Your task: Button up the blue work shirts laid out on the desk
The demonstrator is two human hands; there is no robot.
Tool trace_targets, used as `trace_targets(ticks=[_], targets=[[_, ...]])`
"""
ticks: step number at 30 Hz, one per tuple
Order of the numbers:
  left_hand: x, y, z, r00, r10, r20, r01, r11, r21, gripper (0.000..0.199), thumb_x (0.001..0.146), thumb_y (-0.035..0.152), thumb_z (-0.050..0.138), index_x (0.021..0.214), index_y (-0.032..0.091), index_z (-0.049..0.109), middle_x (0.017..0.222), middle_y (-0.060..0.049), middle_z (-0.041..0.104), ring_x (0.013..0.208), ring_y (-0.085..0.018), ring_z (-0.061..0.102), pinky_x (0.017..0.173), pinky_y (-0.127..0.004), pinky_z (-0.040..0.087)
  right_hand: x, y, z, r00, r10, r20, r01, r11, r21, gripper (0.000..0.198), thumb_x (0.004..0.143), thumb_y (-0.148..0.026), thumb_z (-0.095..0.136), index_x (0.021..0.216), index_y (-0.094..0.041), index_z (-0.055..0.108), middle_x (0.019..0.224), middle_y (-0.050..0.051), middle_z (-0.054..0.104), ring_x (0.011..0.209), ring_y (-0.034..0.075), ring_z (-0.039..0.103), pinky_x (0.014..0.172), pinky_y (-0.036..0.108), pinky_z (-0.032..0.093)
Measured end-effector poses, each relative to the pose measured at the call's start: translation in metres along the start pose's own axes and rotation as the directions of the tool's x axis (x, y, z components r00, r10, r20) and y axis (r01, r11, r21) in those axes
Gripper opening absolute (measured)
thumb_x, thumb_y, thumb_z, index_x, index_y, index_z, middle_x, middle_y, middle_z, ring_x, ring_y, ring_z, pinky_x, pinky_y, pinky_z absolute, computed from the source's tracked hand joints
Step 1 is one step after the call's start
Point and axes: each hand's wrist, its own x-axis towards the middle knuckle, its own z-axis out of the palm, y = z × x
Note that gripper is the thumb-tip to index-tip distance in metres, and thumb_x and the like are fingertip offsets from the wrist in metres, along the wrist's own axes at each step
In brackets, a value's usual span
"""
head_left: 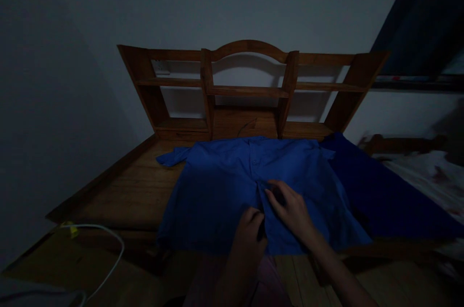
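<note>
A blue short-sleeved shirt (217,191) lies spread front up on the wooden desk, its collar end toward the shelf. The placket is fastened near the top, with a button (254,162) visible there. Lower down, the two front edges part. My right hand (293,208) pinches the front edge just below that fastened stretch, thumb and forefinger close together. Nearer to me, my left hand (249,232) is curled closed on the other front edge by the hem. Its fingertips are partly hidden and the light is dim.
Behind the shirt stands a wooden shelf unit (248,91) against the wall. A dark blue cloth (384,191) lies to the right of the shirt. White cable (118,239) hangs at lower left, near a yellow piece (73,230). Bedding (435,171) is at far right.
</note>
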Motion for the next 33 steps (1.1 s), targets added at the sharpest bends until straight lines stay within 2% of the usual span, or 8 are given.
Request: trace_targets(ticks=[4,6,10,15,18,22,26,33], targets=[[-0.005,-0.001,0.006,0.999,-0.008,-0.052,0.008,1.0,0.005,0.038,0.061,0.002,0.05,0.094,0.02,0.056,0.103,-0.006,0.054,0.1,-0.022,0.05,0.087,-0.034,0.04,-0.037,-0.023,-0.018,0.992,-0.006,0.128,-0.008,0.994,0.109,0.02,0.09,-0.032,0.052,0.108,-0.024,0.056,0.101,0.006,0.06,0.091,0.017,0.059,0.081,0.029,0.049],[-0.007,0.0,0.007,0.997,-0.037,-0.07,0.037,0.999,-0.001,0.038,0.062,0.002,0.048,0.094,0.022,0.055,0.102,-0.005,0.053,0.097,-0.02,0.05,0.084,-0.032,0.04,-0.052,-0.03,-0.024,0.978,0.013,0.207,-0.042,0.989,0.138,0.027,0.084,-0.035,0.06,0.11,-0.026,0.054,0.107,0.006,0.058,0.097,0.018,0.058,0.084,0.03,0.049],[-0.011,0.003,0.008,0.994,-0.102,-0.044,0.104,0.994,0.038,0.032,0.063,0.0,0.044,0.084,0.021,0.055,0.091,-0.005,0.055,0.085,-0.019,0.052,0.073,-0.028,0.038,-0.067,-0.035,-0.024,0.974,0.052,0.221,-0.094,0.978,0.185,0.037,0.078,-0.034,0.068,0.111,-0.026,0.052,0.114,0.005,0.055,0.107,0.02,0.054,0.09,0.031,0.047],[-0.011,0.01,0.002,0.982,-0.174,-0.076,0.179,0.982,0.06,0.014,0.065,0.006,0.051,0.069,0.019,0.05,0.074,-0.001,0.054,0.069,-0.017,0.051,0.063,-0.027,0.034,-0.064,-0.036,-0.019,0.966,0.099,0.24,-0.15,0.967,0.206,0.008,0.086,-0.026,0.057,0.093,-0.023,0.058,0.094,0.002,0.059,0.088,0.015,0.058,0.079,0.027,0.048],[-0.012,0.01,-0.002,0.975,-0.203,-0.087,0.203,0.979,-0.005,0.008,0.071,0.01,0.052,0.07,0.019,0.052,0.072,-0.001,0.056,0.068,-0.016,0.054,0.064,-0.026,0.037,-0.065,-0.034,-0.017,0.955,0.105,0.276,-0.165,0.965,0.206,0.009,0.089,-0.022,0.05,0.093,-0.023,0.059,0.089,0.001,0.06,0.082,0.015,0.057,0.075,0.026,0.047],[-0.018,0.006,-0.002,0.954,-0.263,-0.146,0.243,0.96,-0.14,0.007,0.077,0.022,0.056,0.071,0.019,0.057,0.071,-0.001,0.061,0.069,-0.016,0.059,0.066,-0.026,0.042,-0.071,-0.03,-0.008,0.964,0.131,0.233,-0.18,0.963,0.201,0.015,0.088,-0.02,0.05,0.099,-0.024,0.058,0.095,0.002,0.06,0.086,0.015,0.058,0.076,0.026,0.046],[-0.024,0.0,0.001,0.92,-0.354,-0.171,0.294,0.908,-0.298,0.014,0.079,0.033,0.058,0.074,0.019,0.058,0.072,-0.002,0.064,0.065,-0.016,0.062,0.061,-0.026,0.046,-0.074,-0.031,0.005,0.971,0.185,0.154,-0.215,0.954,0.21,0.011,0.089,-0.024,0.05,0.093,-0.023,0.06,0.091,0.002,0.061,0.084,0.016,0.059,0.075,0.026,0.046],[-0.032,-0.006,0.006,0.929,-0.35,-0.121,0.257,0.845,-0.469,0.017,0.083,0.035,0.056,0.076,0.019,0.056,0.068,0.0,0.065,0.065,-0.016,0.065,0.062,-0.024,0.049,-0.075,-0.044,0.004,0.946,0.32,0.057,-0.32,0.891,0.323,0.014,0.088,-0.032,0.054,0.093,-0.022,0.063,0.089,0.001,0.062,0.086,0.015,0.059,0.076,0.023,0.045]])
